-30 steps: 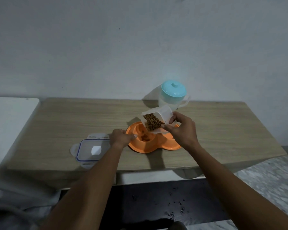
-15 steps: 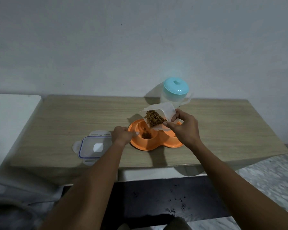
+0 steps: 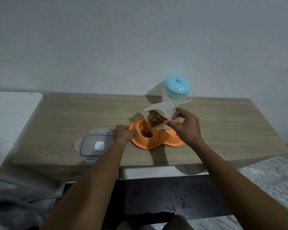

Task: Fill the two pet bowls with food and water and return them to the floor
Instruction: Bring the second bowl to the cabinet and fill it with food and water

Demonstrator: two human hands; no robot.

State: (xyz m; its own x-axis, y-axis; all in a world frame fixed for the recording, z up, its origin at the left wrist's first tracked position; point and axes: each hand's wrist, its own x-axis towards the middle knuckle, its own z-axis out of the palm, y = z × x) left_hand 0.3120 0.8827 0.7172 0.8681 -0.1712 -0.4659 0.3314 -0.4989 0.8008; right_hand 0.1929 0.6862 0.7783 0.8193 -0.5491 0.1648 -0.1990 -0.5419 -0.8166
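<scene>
A: Left hand point(image 3: 123, 132) clasps the orange double pet bowl's point(image 3: 156, 144) left rim. Above the bowl, right hand point(image 3: 184, 127) pinches the tilted clear container point(image 3: 165, 107) of kibble point(image 3: 156, 118).

B: Tilt steeper and kibble could spill into the bowl's right well, probably meant for water from the jug point(image 3: 176, 90) behind it.

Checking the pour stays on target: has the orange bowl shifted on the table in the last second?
No. The bowl sits as before, just right of the lid and in front of the jug.
</scene>
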